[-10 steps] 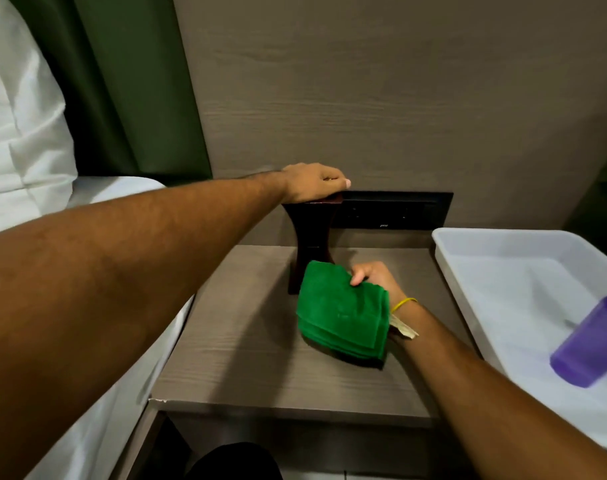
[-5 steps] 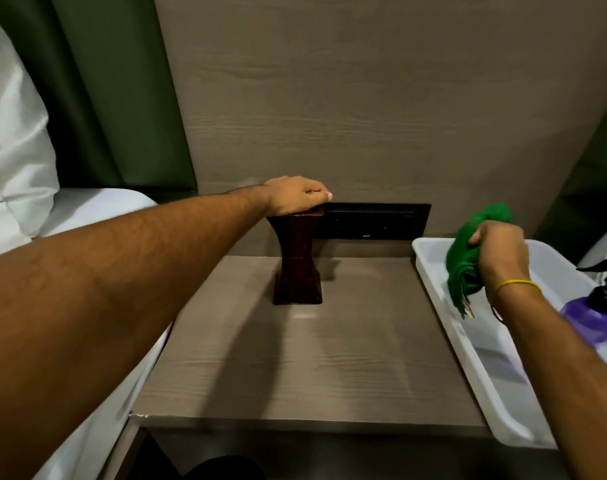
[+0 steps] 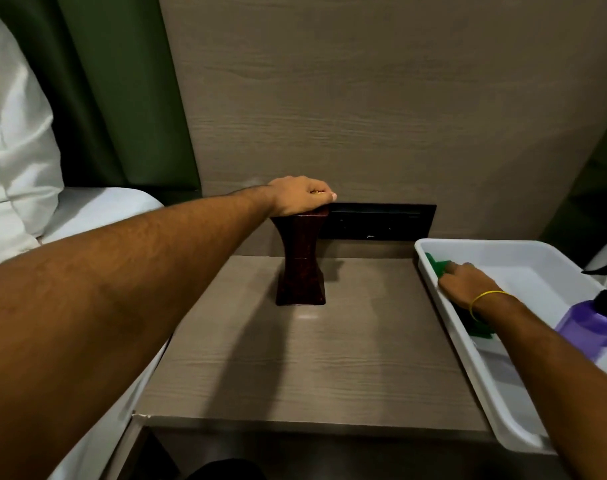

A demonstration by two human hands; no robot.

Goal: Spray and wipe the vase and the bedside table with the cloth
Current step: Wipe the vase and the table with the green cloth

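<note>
Head view: white tray (image 3: 537,252), right of the bedside table (image 3: 312,368), contains a green cloth (image 3: 437,266) and a purple spray bottle (image 3: 593,323). Right hand (image 3: 468,284) lies flat on the cloth, grip unclear. Dark vase (image 3: 300,268) upright at far table edge; left hand (image 3: 296,199) curled over its rim.

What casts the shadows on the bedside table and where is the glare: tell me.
Head view: the left hand and forearm throw a long dark band across the bedside table; a small bright glare patch sits just before the vase; wide-angle bending curves the wall panel edges.
</note>
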